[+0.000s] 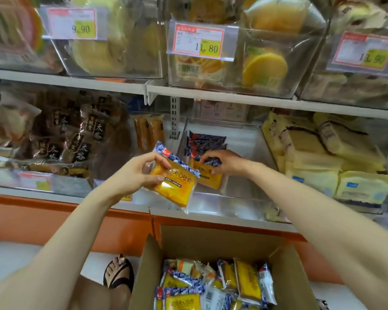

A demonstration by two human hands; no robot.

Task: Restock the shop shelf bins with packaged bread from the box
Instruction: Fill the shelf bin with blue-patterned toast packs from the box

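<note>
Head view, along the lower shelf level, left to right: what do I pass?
Dark brown packets → left hand → held bread pack → right hand gripping binned bread pack → pale yellow packets.

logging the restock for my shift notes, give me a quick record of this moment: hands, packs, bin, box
left hand: grips held pack, tilted, in front of the bin
right hand: inside the bin, fingers curled on bin pack
bin: clear, a few back packs at its left, right part bare
box: open, below the hands, box packs inside
stage: restocking under way, bin far from full
</note>
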